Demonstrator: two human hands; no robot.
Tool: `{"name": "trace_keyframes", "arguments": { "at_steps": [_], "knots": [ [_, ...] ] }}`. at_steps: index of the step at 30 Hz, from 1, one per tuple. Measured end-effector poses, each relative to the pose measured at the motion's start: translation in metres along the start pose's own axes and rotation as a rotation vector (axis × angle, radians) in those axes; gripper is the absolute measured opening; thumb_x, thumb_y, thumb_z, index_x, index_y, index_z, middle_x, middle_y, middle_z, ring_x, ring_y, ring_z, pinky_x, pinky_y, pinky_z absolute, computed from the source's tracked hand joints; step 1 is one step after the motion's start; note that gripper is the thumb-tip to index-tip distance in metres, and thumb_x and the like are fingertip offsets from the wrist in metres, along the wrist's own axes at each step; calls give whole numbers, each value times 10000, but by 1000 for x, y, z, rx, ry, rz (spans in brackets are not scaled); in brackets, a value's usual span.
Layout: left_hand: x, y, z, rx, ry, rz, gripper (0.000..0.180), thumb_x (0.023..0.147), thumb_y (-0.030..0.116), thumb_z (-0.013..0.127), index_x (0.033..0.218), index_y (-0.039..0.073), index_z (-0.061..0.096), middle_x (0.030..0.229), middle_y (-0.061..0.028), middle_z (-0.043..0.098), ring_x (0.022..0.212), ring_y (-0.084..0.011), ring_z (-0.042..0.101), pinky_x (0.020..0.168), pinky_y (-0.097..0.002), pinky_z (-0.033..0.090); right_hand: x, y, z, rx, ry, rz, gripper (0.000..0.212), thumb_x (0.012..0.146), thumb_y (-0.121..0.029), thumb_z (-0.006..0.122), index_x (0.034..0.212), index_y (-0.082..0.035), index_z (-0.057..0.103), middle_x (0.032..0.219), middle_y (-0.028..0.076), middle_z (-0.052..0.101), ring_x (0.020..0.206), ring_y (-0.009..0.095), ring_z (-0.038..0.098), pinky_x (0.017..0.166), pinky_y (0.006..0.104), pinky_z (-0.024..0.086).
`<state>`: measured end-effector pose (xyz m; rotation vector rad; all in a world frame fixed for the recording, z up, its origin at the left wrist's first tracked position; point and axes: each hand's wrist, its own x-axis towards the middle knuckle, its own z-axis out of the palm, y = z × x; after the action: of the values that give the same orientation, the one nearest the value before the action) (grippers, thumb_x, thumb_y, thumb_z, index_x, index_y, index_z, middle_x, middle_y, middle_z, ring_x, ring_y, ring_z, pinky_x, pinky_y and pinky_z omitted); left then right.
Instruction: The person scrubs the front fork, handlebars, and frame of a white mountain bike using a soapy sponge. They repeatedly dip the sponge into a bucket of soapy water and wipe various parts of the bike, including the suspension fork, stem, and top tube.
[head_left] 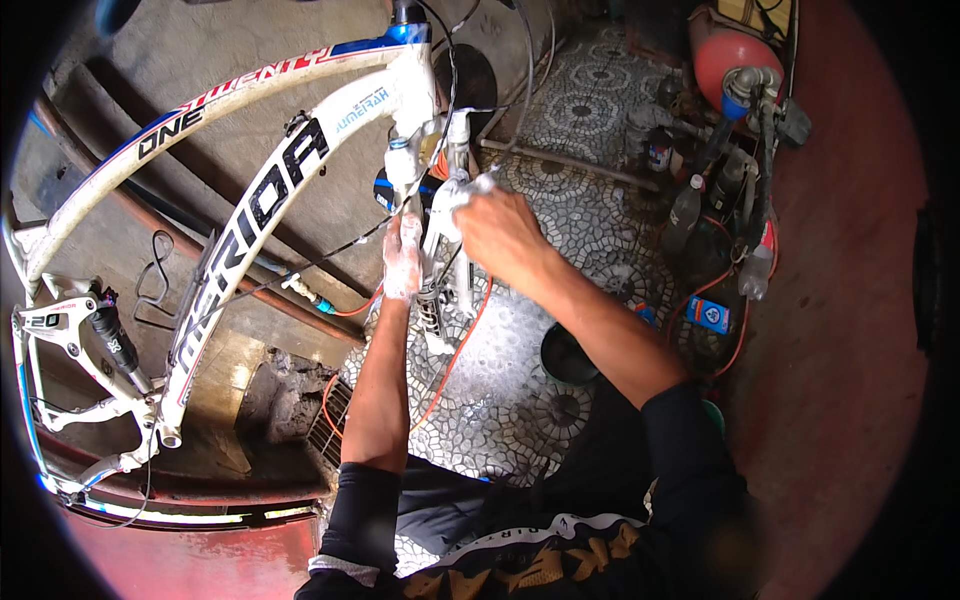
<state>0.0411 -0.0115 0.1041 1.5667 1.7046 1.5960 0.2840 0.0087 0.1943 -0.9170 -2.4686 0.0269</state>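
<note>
White bicycle fork [437,225]; upper centre, partly hidden | left hand [402,258]; foamy, at fork; grip: cannot tell | right hand [500,230]; curled at fork, fingertips obscured, clamping: cannot tell | bicycle frame [250,235]; left, top cut off

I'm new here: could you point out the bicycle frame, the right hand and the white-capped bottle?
Bicycle frame [255,215]: head view, on its down tube.
Right hand [503,232]: head view, on its back.
White-capped bottle [683,216]: head view, on its body.
</note>
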Motion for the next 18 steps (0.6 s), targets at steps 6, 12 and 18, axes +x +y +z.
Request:
{"name": "trace_keyframes", "arguments": {
  "at_steps": [6,12,18],
  "knots": [
    [-1,-4,-5,-129,-50,-139,636,1020,538,486,1275,-37,572,1045,-113,635,975,-207,537,917,-354,443,0,-9,3,144,126,8,199,769,-25,637,934,-13,748,1078,185,703,1081,323,627,902,437,544],
    [12,-22,-12,7,-39,-68,736,1001,607,459,1336,-43,539,1231,-239,632,1184,-333,574,1027,-425,416,-9,-29,31,82,255,-128,139,797,-115,643,778,-27,749,1247,190,628,1224,385,521,1034,502,452],
    [5,-9,-6,-105,-33,-92,738,1004,591,478,1345,-62,527,1250,-200,615,1172,-273,548,1040,-371,398,-57,-34,72,194,161,-238,188,881,-119,619,994,-58,756,1302,140,607,1229,295,550,1001,428,501]
  ]
}}
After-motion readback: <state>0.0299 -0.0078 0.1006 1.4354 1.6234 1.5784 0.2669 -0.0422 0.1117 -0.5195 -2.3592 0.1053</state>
